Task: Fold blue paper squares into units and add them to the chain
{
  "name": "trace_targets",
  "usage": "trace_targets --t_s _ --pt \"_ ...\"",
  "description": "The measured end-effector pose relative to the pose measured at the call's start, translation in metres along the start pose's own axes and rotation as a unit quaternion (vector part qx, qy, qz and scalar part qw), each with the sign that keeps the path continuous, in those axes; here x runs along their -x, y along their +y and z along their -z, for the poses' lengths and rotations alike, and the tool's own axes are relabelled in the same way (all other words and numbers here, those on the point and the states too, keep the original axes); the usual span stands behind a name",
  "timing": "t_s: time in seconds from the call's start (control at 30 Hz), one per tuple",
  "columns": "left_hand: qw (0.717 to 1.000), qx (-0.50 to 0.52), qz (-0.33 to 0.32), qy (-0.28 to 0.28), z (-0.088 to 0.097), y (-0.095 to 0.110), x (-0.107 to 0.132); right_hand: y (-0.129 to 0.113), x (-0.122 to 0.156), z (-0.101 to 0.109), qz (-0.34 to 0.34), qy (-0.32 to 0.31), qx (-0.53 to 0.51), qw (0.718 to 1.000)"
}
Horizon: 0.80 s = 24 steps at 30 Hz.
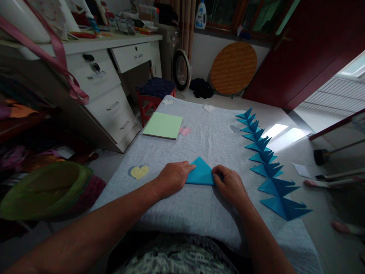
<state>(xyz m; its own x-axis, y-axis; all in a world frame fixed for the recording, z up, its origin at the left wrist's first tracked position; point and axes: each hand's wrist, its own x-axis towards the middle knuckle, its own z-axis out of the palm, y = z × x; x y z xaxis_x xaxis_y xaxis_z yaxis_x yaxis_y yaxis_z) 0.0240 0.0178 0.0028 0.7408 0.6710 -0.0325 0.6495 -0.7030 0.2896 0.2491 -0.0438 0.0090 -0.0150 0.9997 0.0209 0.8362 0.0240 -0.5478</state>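
The blue triangle (202, 173) lies flat on the quilt (182, 205), nearer the person than the green pad (163, 125) and a little to its right, point turned away from the person; the left hand (173, 177) rests with loosely bent fingers, tips pressed down on the triangle's left corner, gripping nothing; the right hand (229, 184) is curled over the right corner, a sliver of blue showing between thumb and fingers, so it looks pinched rather than merely pressed.

Far to the right of the green pad, a row of folded blue pieces (265, 163) runs along the quilt's edge, each nested into the next; a yellow heart patch (139, 172) sits below the pad, just left of the left hand; a pink heart patch (185, 131) lies just beside the pad's right edge.

The likely trouble is the soft quilt; it gives under pressure, so a crease may come out slack or crooked; uneven pull from the pinching hand could slide the layers apart or tear the corner; a stray sleeve or forearm swinging right could knock the nested row out of line.
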Motion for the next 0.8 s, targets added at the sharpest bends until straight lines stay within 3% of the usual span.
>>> trace_targets --t_s 0.8 --pt "1.000 0.013 0.014 0.014 -0.0030 -0.0007 -0.0018 -0.0007 -0.0005 0.0002 -0.008 -0.002 -0.004 1.000"
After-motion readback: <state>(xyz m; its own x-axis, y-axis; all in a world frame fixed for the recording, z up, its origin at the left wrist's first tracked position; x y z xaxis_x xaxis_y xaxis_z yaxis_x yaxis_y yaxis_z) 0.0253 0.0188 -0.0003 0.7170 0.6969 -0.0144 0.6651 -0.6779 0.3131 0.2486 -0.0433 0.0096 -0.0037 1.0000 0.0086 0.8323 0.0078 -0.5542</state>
